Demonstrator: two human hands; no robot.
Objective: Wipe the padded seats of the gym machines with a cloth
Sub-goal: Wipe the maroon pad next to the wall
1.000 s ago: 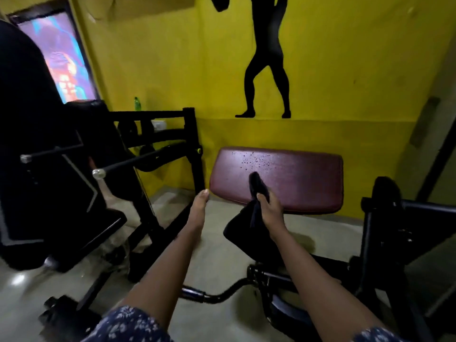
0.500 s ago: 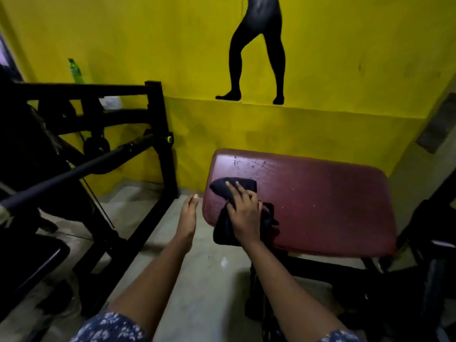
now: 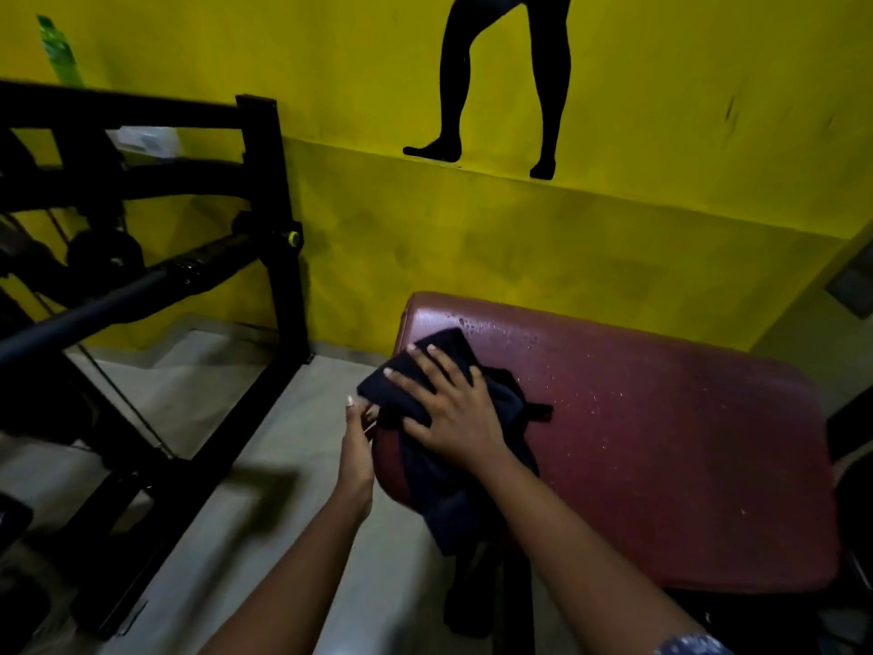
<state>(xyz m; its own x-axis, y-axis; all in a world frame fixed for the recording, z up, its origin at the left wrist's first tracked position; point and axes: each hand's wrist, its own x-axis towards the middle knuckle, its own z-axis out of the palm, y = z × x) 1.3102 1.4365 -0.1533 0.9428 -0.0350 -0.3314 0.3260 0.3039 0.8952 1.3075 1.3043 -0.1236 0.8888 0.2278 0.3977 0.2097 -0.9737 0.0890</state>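
Head view takes in one container, a green bottle (image 3: 56,52) standing at the far left against the yellow wall (image 3: 685,134) behind the black machine frame (image 3: 271,219); it is blurred and cut off by the picture's edge, so what it holds cannot be told. The right hand (image 3: 453,418) lies flat on the dark cloth (image 3: 449,508), palm down, its fingers straight and spread apart, pressing the cloth onto the left end of the padded seat (image 3: 661,442). The left hand (image 3: 356,446) is just beside the seat's left edge, thumb uppermost, fingers straight and close together, with the fingertips at the near corner of the cloth; whether they touch it or only come up to it cannot be told. The cloth is bunched under the right palm, one flat corner reaching out past the fingertips toward the wall, the rest draped over the seat's left edge and hanging down. The seat is maroon, smooth and slightly glossy, with small droplets clustered near its far left corner and pale specks scattered over its middle. A black silhouette of legs (image 3: 505,87) is painted on the wall above it, and the grey floor (image 3: 226,418) lies between the seat and the frame.
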